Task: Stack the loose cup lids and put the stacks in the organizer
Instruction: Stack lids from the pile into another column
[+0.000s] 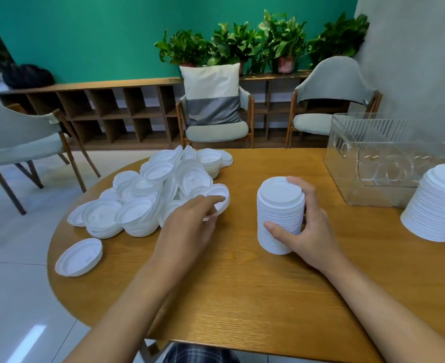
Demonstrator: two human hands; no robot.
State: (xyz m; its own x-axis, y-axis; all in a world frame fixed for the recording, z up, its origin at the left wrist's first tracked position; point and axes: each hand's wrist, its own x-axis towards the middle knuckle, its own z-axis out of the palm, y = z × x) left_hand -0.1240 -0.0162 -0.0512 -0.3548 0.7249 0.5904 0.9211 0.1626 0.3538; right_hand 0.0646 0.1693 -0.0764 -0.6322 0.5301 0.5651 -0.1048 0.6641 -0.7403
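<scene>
The right hand (305,229) is gripping the stack (279,213) standing on the table (242,284), while the left hand (187,226) is pinching a lid (220,199) at the pile's (148,195) edge, near the organizer (373,158).

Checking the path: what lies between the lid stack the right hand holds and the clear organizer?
In the head view, only bare table beyond the right hand gripping the lid stack; the organizer stands apart.
</scene>
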